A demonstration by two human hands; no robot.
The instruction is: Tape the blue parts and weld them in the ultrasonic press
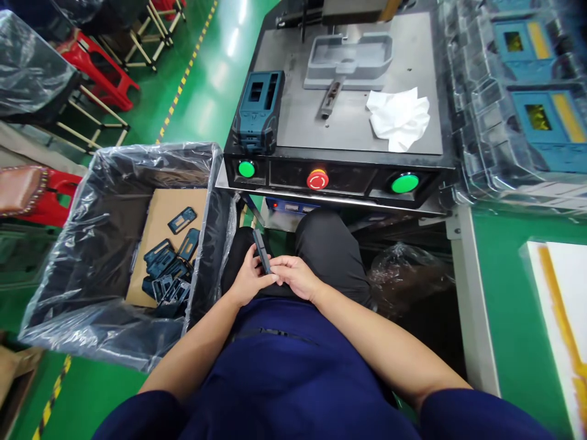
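Note:
A thin dark plastic part (261, 249) is held on edge over my lap. My left hand (251, 278) grips it from the left, thumb and fingers closed round its lower end. From the right, my right hand (296, 275) pinches the same end, its fingertips meeting those of the left. Several similar dark blue-green frames (167, 269) lie piled on cardboard inside the lined bin at my left. A blue-green housing (259, 110) stands at the left end of the machine's plate.
The plastic-lined bin (110, 336) is at my left. Ahead, the metal plate (298, 122) bears a grey fixture (351, 61) and a crumpled white cloth (398, 116). Two green buttons and a red one (317, 179) line its front. Clear trays (481, 122) with blue housings stand at right.

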